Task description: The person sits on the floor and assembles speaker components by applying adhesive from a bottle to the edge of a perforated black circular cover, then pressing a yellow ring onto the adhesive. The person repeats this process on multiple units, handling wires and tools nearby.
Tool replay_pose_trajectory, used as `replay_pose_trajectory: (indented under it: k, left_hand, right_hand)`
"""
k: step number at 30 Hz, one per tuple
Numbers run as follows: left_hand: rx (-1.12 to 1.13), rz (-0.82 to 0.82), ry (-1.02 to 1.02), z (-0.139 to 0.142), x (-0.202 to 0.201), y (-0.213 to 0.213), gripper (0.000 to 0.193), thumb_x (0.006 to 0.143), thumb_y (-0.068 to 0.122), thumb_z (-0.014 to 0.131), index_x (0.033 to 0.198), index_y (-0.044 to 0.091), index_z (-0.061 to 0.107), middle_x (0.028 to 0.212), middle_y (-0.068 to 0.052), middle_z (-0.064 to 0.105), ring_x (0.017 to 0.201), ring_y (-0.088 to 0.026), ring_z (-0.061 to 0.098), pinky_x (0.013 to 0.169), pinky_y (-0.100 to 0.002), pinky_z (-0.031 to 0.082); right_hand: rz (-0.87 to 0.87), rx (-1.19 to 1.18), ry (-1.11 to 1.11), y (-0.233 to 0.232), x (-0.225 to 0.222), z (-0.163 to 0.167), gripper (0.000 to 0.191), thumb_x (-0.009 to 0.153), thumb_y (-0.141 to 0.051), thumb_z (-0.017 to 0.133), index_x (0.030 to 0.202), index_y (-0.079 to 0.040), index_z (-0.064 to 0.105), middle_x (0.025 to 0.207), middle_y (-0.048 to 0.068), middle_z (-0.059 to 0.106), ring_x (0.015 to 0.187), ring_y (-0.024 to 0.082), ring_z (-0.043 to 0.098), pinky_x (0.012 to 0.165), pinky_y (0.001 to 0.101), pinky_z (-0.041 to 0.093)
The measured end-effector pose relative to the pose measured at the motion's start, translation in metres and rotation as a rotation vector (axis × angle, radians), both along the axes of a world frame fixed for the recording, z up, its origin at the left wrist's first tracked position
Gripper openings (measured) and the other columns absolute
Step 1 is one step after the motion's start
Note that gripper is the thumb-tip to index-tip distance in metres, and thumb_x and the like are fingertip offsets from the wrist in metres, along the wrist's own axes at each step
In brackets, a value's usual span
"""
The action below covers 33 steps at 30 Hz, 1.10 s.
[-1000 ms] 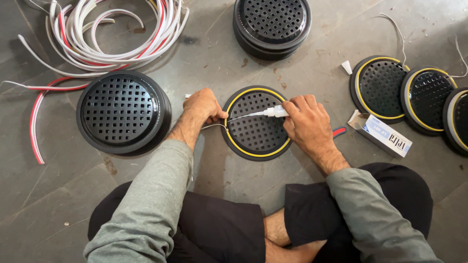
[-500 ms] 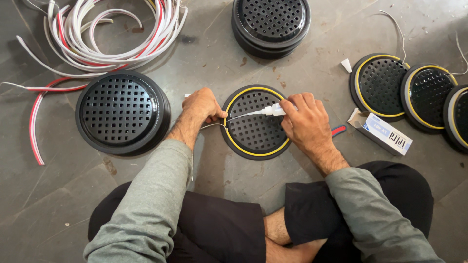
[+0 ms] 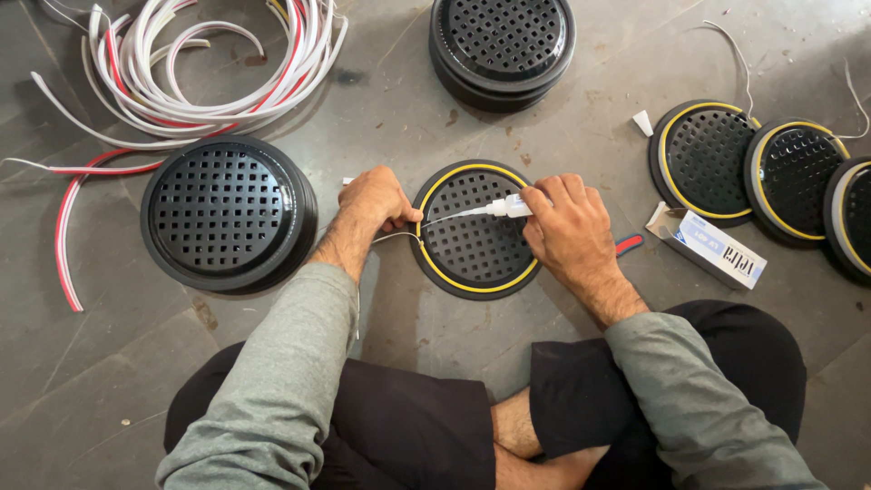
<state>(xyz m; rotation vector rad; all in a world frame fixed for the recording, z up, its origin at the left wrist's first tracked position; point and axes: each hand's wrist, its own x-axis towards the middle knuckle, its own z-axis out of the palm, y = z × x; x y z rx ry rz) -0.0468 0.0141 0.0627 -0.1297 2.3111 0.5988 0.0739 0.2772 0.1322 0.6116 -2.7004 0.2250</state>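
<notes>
The person sits on the grey floor (image 3: pixel 562 136) and glues a yellow strip (image 3: pixel 472 283) around the rim of a black perforated round grille (image 3: pixel 472 231), which lies between the knees. The right hand (image 3: pixel 567 231) has its fingers closed around a small glue tube (image 3: pixel 506 208), nozzle toward the left edge. The left hand (image 3: pixel 374 204) pinches the strip end there. The next move seems to need pressing the strip down on the fresh glue.
</notes>
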Motion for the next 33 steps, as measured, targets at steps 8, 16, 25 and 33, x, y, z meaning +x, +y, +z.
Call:
replay_pose_trajectory:
  k: [8, 16, 25, 33]
  left_hand:
    - [0.001, -0.002, -0.008, -0.004, -0.002, -0.001, 0.020, 0.074, 0.032, 0.091, 0.080, 0.014, 0.082, 0.077, 0.001, 0.079, 0.065, -0.013, 0.072, 0.067, -0.032, 0.055]
    - [-0.008, -0.012, -0.002, -0.004, -0.002, -0.001, 0.021, 0.073, 0.033, 0.091, 0.081, 0.015, 0.083, 0.078, 0.001, 0.079, 0.067, -0.013, 0.073, 0.069, -0.032, 0.055]
    - [0.023, 0.000, -0.002, -0.008, -0.002, -0.003, 0.020, 0.073, 0.032, 0.091, 0.080, 0.014, 0.083, 0.078, 0.001, 0.079, 0.066, -0.013, 0.073, 0.069, -0.031, 0.055]
    - [0.019, -0.001, -0.002, -0.007, -0.002, -0.002, 0.021, 0.074, 0.033, 0.091, 0.080, 0.014, 0.083, 0.078, 0.001, 0.079, 0.066, -0.013, 0.073, 0.069, -0.031, 0.055]
  right_hand:
    - [-0.028, -0.010, 0.014, 0.002, -0.003, -0.004, 0.038, 0.076, -0.008, 0.073, 0.113, -0.008, 0.066, 0.109, 0.006, 0.062, 0.106, 0.028, 0.059, 0.085, 0.0430, 0.048]
    - [-0.076, -0.002, 0.057, 0.002, -0.009, -0.010, 0.036, 0.077, -0.010, 0.073, 0.112, -0.008, 0.066, 0.110, 0.006, 0.062, 0.107, 0.029, 0.058, 0.086, 0.0433, 0.047]
    - [-0.109, 0.030, 0.072, 0.004, -0.015, -0.012, 0.034, 0.078, -0.009, 0.073, 0.111, -0.010, 0.066, 0.110, 0.005, 0.062, 0.107, 0.028, 0.058, 0.086, 0.0429, 0.047]
    - [-0.113, 0.009, 0.052, 0.005, -0.013, -0.013, 0.035, 0.077, -0.010, 0.072, 0.111, -0.009, 0.066, 0.111, 0.005, 0.063, 0.107, 0.028, 0.058, 0.087, 0.0435, 0.047]
